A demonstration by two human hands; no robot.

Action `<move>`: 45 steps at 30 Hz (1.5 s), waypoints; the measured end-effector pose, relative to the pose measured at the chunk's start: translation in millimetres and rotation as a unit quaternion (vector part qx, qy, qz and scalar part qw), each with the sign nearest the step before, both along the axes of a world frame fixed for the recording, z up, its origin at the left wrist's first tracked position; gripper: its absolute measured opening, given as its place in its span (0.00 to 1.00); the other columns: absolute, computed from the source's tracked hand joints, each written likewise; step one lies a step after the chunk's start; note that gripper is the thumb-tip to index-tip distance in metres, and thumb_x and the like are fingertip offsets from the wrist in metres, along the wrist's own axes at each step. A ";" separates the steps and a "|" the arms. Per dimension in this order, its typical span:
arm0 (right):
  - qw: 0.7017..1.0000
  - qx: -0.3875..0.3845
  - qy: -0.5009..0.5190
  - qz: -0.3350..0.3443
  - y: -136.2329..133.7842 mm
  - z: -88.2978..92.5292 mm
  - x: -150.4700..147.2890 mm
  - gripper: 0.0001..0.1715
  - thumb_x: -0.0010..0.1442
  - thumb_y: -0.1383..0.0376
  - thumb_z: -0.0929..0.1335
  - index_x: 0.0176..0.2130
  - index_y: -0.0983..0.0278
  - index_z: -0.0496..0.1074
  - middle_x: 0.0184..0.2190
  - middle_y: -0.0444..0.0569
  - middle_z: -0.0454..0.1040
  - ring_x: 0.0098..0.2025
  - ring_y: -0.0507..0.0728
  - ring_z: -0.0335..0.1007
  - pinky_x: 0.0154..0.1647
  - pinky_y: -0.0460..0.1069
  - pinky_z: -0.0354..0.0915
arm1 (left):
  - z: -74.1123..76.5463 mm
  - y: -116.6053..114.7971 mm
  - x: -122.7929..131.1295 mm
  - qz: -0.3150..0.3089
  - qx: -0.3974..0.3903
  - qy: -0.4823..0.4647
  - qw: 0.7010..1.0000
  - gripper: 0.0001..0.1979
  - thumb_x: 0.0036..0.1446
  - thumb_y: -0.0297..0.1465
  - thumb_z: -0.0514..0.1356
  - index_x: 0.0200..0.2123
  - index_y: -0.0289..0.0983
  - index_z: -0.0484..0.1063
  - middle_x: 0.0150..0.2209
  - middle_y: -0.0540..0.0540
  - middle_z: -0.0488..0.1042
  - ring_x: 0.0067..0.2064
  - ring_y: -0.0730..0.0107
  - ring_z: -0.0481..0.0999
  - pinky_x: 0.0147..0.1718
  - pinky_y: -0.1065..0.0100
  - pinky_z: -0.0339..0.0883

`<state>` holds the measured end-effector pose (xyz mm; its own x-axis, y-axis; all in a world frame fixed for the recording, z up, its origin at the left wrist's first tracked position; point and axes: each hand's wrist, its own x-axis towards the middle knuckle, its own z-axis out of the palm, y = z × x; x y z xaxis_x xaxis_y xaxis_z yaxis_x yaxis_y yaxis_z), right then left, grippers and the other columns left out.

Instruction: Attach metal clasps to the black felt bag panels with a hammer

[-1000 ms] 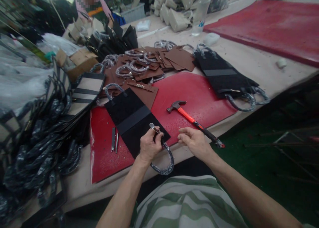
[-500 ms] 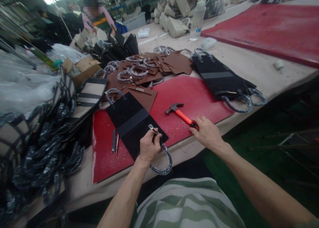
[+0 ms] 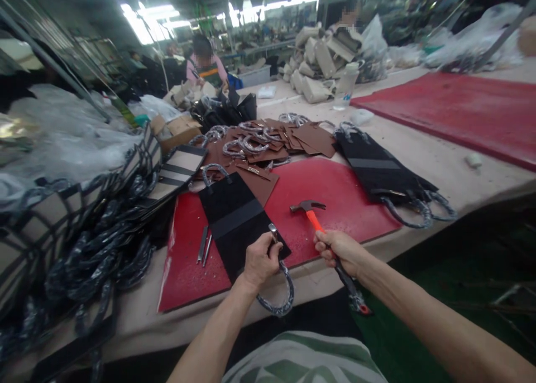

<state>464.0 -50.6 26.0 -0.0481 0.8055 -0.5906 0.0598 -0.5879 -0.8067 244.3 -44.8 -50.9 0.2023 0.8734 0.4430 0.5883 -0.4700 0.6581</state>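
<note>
My left hand (image 3: 260, 261) is closed round a short metal punch (image 3: 273, 233), held upright on the near corner of a black bag panel (image 3: 234, 218). The panel lies on a red cutting mat (image 3: 335, 187), and its wrapped handle (image 3: 281, 293) loops over the table edge below my hand. My right hand (image 3: 340, 251) grips the shaft of an orange-handled hammer (image 3: 310, 215), its head raised just above the mat, to the right of the punch.
Two spare metal punches (image 3: 204, 244) lie on the mat left of the panel. Brown leather pieces (image 3: 272, 140) and another black panel (image 3: 377, 168) lie behind. Stacked bags with wrapped handles (image 3: 92, 226) crowd the left. Other people work at the far end of the table.
My right hand reached from beside the panel to the hammer, closed on its handle and lifted it. The left hand kept the punch on the panel. The camera tilted up.
</note>
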 end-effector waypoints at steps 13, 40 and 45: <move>0.757 0.418 -0.446 0.230 -44.3 101.8 9.4 0.15 0.64 0.60 0.62 0.27 0.59 0.60 0.16 0.42 0.63 0.16 0.52 0.54 0.20 0.49 0.44 | 2.0 -1.6 -0.2 -0.007 -0.001 0.007 1.000 0.03 0.59 0.28 0.57 0.36 0.40 0.71 0.34 0.46 0.78 0.36 0.66 0.79 0.38 0.68 0.73; 0.731 0.405 -0.527 0.151 -10.6 -28.8 -12.9 0.19 0.62 0.63 0.65 0.51 0.68 0.68 0.53 0.62 0.69 0.53 0.65 0.63 0.51 0.56 0.59 | 1.3 -2.6 -0.8 -0.007 -0.009 0.014 1.000 0.02 0.61 0.29 0.57 0.37 0.40 0.70 0.37 0.45 0.78 0.40 0.66 0.79 0.42 0.67 0.72; 0.762 0.421 -0.442 0.216 -26.7 -47.6 -64.5 0.29 0.57 0.61 0.69 0.56 0.68 0.67 0.58 0.61 0.67 0.57 0.67 0.60 0.56 0.59 0.56 | 0.7 -2.3 -0.5 -0.013 -0.030 0.005 0.999 0.05 0.62 0.30 0.56 0.37 0.39 0.72 0.38 0.44 0.78 0.40 0.66 0.79 0.44 0.65 0.73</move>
<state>399.6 -77.2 -21.7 -0.2997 0.9384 0.1720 0.8397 0.3451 -0.4193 243.9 -47.1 -50.2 0.2284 0.8927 0.3884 0.5833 -0.4449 0.6795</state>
